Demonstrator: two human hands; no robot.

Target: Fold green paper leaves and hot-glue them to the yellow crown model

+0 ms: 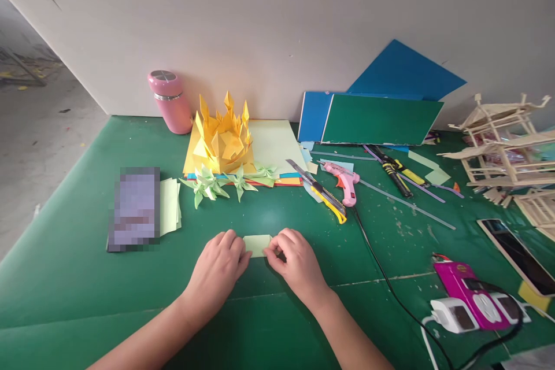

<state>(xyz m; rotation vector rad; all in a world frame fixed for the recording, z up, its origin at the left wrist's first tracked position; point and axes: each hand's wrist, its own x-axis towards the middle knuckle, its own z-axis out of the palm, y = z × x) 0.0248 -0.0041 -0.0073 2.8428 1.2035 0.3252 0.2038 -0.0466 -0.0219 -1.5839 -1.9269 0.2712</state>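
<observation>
A small folded piece of pale green paper (256, 244) lies on the green table (87, 277) in front of me. My left hand (217, 273) pinches its left end with curled fingers. My right hand (297, 266) pinches its right end the same way. Both hands rest on the table top, knuckles up. Behind the paper stand several folded green paper flowers (208, 184) and a pile of yellow folded shapes (223, 137) on coloured sheets.
A stack of pale green sheets (170, 206) lies beside a blurred flat object (134, 208) at left. A pink bottle (170, 101), yellow utility knife (323, 192), pink glue gun (346, 182), power strip (472, 306), phone (518, 254) and wooden stick model (505, 147) fill the back and right.
</observation>
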